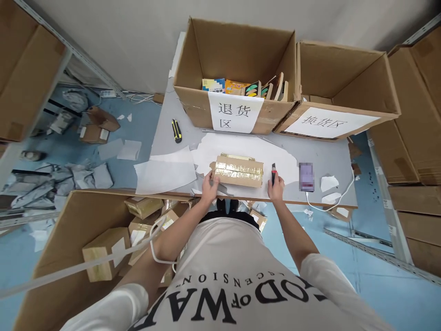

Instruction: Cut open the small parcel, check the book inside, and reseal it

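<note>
A small cardboard box wrapped in clear shiny tape lies on white paper at the table's front. My left hand grips the box at its left end, thumb and fingers closed on the corner. To the right of the box, my right hand is wrapped round a red and black utility knife, its tip pointing away from me. The knife is apart from the box. A second utility knife, yellow and black, lies on the table at the left.
Behind stand two open cartons; the left carton holds several books, the right carton bears a paper sign. A phone with a white cable lies at the right. Below the table edge, a large carton holds several parcels. Shelving flanks both sides.
</note>
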Motion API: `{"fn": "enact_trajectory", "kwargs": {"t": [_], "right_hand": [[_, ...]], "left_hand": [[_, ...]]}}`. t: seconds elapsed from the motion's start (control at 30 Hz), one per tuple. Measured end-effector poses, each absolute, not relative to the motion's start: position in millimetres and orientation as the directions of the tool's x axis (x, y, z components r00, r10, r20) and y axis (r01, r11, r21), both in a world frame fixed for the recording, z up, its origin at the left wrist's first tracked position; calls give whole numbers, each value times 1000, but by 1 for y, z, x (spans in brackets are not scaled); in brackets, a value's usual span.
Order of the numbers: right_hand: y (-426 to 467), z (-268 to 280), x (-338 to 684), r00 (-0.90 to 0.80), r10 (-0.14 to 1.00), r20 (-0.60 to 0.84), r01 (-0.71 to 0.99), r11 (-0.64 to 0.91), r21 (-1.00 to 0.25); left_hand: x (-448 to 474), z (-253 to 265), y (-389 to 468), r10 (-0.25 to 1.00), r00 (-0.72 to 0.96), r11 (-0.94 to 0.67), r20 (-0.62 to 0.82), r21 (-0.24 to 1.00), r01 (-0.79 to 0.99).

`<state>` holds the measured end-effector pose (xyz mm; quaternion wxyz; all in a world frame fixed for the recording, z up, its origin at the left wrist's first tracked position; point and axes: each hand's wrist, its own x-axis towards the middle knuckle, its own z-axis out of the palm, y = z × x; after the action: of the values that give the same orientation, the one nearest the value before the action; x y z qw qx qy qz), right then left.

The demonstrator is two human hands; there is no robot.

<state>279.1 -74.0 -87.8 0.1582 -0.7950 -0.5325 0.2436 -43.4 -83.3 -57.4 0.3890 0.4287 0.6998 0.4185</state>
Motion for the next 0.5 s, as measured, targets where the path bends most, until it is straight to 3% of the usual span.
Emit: {"fn": "enact_trajectory", "kwargs": {"t": [0.07,0.13,0.23,0.3,0.4,0.5], "right_hand": [[-78,-81,274,229,946,-228,687,-323,-650],[-83,-76,267,189,949,-252,610,-315,-727],[-92,-74,258,189,941,-280,562,-338,-755],[-97,-72,255,188,937,-293,563,-347,-750],[-100,-69,254,165,935,-313,570,-349,-744],[-96,-68,255,172,928,-330,539,-369,-757]], "left_hand": [[-75,-60,-83,917,-390,256,-85,875,410],[-109,-67,-81,900,-435,315,-37,745,589],[-147,-83,-76,935,-296,355,-197,493,794],[-157,-95,-71,915,-261,375,-306,413,830],[-155,-107,-61,880,-335,462,-338,441,770],[-144,-109,-59,877,-408,475,-255,590,653]]}}
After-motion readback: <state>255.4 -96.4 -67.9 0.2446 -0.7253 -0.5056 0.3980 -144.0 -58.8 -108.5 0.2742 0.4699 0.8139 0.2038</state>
